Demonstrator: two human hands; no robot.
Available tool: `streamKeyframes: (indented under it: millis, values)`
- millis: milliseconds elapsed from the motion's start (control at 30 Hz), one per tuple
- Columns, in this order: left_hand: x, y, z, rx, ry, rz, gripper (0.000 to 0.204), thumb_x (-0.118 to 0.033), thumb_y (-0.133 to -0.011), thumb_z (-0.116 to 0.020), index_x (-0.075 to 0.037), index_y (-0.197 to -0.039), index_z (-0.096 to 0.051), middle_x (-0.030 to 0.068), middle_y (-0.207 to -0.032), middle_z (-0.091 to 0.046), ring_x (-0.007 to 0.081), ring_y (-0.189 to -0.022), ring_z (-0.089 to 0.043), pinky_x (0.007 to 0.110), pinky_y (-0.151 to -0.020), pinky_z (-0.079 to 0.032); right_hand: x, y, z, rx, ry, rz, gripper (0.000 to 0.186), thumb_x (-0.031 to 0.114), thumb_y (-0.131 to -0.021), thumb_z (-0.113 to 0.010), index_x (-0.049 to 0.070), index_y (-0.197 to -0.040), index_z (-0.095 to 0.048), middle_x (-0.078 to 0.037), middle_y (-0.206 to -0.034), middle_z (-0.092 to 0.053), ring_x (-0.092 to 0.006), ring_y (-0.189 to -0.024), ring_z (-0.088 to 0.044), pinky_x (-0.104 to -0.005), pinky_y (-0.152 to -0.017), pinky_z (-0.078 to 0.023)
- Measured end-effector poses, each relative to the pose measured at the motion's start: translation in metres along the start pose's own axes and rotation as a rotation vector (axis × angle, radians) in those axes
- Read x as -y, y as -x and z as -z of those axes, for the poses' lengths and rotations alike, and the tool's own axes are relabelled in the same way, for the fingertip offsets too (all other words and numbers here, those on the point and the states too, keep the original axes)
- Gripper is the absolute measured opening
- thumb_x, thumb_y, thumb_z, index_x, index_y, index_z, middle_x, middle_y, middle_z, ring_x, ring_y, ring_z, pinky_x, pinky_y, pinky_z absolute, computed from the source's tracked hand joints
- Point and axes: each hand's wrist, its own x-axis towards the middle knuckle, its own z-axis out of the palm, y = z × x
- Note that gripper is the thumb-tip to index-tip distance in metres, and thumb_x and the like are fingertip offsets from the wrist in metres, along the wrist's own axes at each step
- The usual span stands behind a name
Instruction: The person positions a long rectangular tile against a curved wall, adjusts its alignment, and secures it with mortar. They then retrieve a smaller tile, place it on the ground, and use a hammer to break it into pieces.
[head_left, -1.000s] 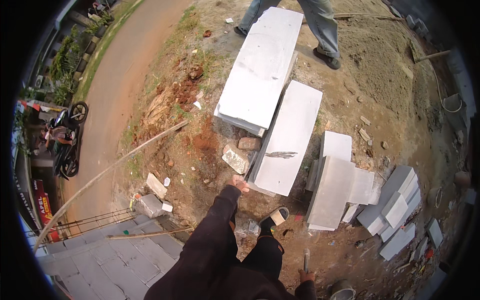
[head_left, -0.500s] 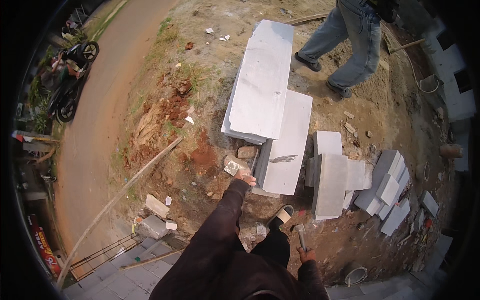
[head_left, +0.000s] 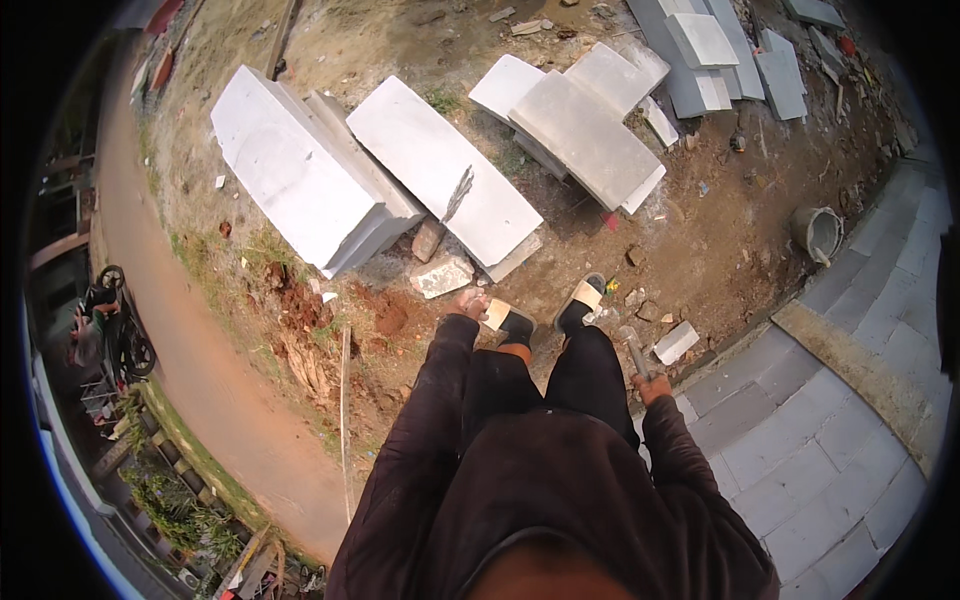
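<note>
Low in front of my body, my right hand is closed round the handle of a short hammer-like tool, its pale head pointing away from me. My left hand is stretched forward beside my foot, its fingers loosely bent and apart, with nothing visible in them. Just beyond it lies a whitish broken brick, and a reddish brick piece sits behind that. A long white block with a dark scuff lies ahead. To its left is a stack of white blocks.
Grey blocks lie crosswise ahead, with more blocks at far right. A bucket lies tipped beside a grey block surface. A wooden pole is on the left, near a road with a parked motorcycle.
My view has turned to the right, so the blocks now appear rotated and farther left. The other person's legs have left the picture. Both my feet now show, and the tool stays in my right hand.
</note>
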Motion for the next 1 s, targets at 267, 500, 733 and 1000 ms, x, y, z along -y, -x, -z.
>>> streamKeyframes:
  millis: [267,500,733,1000]
  values:
    - [-0.069,-0.097,-0.212,0.112,-1.14,-0.4,0.027,-0.022,-0.084,-0.053,-0.01,-0.108,-0.055,0.017,-0.093,-0.058,0.0369,-0.088,-0.055,0.042,-0.073,-0.045,-0.098,-0.146,0.047,-0.041,-0.398,0.007,0.042,0.039,-0.071,-0.069,-0.002,-0.077,-0.06,-0.009,-0.063,-0.057,-0.0234,-0.059,-0.055,-0.0342,-0.057,-0.043]
    - [0.015,-0.224,-0.432,0.701,-1.638,-0.628,0.028,-0.019,-0.082,-0.048,-0.022,-0.106,-0.061,0.0076,-0.108,-0.049,0.0254,-0.109,-0.045,0.039,-0.094,-0.034,-0.14,-0.235,0.026,-0.144,-1.083,-0.336,0.025,0.03,-0.078,-0.067,0.012,-0.07,-0.052,0.004,-0.05,-0.04,-0.0062,-0.038,-0.035,-0.0228,-0.037,-0.026]
    - [0.158,-0.338,-0.453,0.686,-1.742,-0.808,0.033,-0.026,-0.08,-0.054,-0.024,-0.113,-0.059,0.0064,-0.108,-0.052,0.0255,-0.108,-0.047,0.038,-0.093,-0.034,-0.179,-0.239,-0.093,-0.171,-1.279,-0.637,0.025,0.029,-0.081,-0.064,0.009,-0.071,-0.053,0.006,-0.052,-0.039,-0.0041,-0.041,-0.035,-0.0212,-0.038,-0.027]
    - [0.259,-0.412,-0.478,0.86,-2.09,-0.603,0.042,-0.018,-0.083,-0.049,-0.027,-0.124,-0.049,0.0064,-0.115,-0.05,0.0254,-0.112,-0.045,0.039,-0.096,-0.033,-0.201,-0.282,-0.242,-0.008,-1.51,-0.721,0.027,0.028,-0.082,-0.063,0.009,-0.068,-0.049,0.003,-0.05,-0.041,-0.0046,-0.039,-0.036,-0.0206,-0.037,-0.027]
